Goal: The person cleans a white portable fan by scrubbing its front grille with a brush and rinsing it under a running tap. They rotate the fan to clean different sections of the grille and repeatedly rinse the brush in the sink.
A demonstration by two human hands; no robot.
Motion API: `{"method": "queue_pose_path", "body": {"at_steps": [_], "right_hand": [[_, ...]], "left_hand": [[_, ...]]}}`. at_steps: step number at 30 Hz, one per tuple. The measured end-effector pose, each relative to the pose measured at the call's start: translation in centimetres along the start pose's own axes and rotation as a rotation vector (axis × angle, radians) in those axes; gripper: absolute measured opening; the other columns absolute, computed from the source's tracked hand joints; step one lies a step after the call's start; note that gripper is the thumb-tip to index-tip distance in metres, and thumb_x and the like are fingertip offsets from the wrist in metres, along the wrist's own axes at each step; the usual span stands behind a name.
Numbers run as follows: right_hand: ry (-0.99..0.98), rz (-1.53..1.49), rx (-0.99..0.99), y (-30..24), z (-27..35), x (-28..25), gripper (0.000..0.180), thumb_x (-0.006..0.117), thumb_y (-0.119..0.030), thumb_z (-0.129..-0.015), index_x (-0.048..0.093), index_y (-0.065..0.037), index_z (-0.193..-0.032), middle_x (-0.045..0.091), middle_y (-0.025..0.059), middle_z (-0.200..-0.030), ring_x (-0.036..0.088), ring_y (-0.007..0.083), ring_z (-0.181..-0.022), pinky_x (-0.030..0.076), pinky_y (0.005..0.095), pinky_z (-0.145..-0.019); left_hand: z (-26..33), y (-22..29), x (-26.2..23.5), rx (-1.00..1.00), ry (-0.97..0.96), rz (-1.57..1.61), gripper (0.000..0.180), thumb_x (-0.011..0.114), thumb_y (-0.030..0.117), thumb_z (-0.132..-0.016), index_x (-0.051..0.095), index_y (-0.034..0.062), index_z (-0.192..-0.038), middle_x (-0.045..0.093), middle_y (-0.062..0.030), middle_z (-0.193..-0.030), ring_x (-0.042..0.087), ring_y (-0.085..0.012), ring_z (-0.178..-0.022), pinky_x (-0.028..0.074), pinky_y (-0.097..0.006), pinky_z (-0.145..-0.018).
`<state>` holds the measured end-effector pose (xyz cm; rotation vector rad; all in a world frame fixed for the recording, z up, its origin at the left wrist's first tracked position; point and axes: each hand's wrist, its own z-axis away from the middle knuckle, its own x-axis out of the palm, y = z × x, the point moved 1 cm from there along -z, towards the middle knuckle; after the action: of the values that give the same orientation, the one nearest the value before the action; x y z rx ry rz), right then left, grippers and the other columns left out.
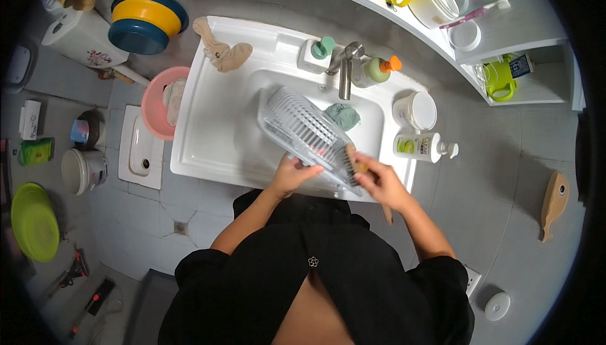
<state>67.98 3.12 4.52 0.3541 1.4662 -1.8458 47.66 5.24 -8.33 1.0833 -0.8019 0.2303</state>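
Observation:
A translucent slatted plastic basket [302,116] is tilted over the white sink [211,146]. My left hand [291,176] grips its near edge, thumb laid along the rim. My right hand [382,182] is closed around a wooden-handled brush [351,157]. Its dark bristles are against the basket's right end, and the handle tip sticks out below my hand. Behind the basket, a crumpled grey-green cloth [343,116] lies in the basin. The faucet [344,70] stands just beyond it.
A soap dispenser [314,56], an orange-topped pump bottle [375,71], a white tub [415,111] and a white pump bottle [421,147] line the sink's rim. A beige sock-like cloth [222,51] lies at the back left. A pink basin [158,102] sits left.

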Motion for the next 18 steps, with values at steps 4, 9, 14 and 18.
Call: {"method": "queue_pose_path", "body": {"at_steps": [4,9,14,18], "right_hand": [[0.170,-0.267,0.195,0.3,0.5,-1.9,0.054,0.060,-0.010,-0.086,0.036,-0.005,-0.133,0.053,0.0018,-0.070,0.049,0.0078,-0.065,0.040,0.0228,-0.059],[0.214,-0.327,0.226,0.4,0.5,-1.9,0.049,0.059,-0.010,-0.087,0.038,-0.001,-0.131,0.059,0.0045,-0.079,0.055,0.0101,-0.074,0.044,0.0245,-0.071],[0.239,-0.326,0.235,0.4,0.4,-2.0,0.048,0.059,-0.011,-0.087,0.039,0.000,-0.130,0.060,0.0049,-0.082,0.055,0.0107,-0.078,0.044,0.0251,-0.073],[0.277,-0.369,0.240,1.1,0.5,-1.9,0.048,0.059,-0.012,-0.088,0.039,0.000,-0.129,0.059,0.0044,-0.081,0.055,0.0102,-0.076,0.043,0.0249,-0.074]], "left_hand": [[0.0,0.3,-0.3,0.025,0.034,0.050,0.039,0.066,0.000,-0.076,0.054,0.0018,-0.114,0.058,-0.0041,-0.107,0.054,-0.0133,-0.101,0.043,-0.029,-0.088],[0.0,0.1,-0.3,-0.019,0.050,0.051,0.044,0.066,-0.001,-0.076,0.052,0.0007,-0.117,0.057,-0.0053,-0.110,0.054,-0.0146,-0.101,0.043,-0.029,-0.089],[0.2,-0.4,-1.3,-0.078,0.048,0.054,0.048,0.066,-0.001,-0.076,0.048,-0.0001,-0.121,0.055,-0.0065,-0.114,0.051,-0.0155,-0.106,0.041,-0.030,-0.092],[0.6,-0.4,-2.0,-0.196,0.128,0.131,0.055,0.067,0.002,-0.077,0.042,-0.0007,-0.126,0.049,-0.0084,-0.122,0.045,-0.0172,-0.113,0.037,-0.031,-0.096]]}}
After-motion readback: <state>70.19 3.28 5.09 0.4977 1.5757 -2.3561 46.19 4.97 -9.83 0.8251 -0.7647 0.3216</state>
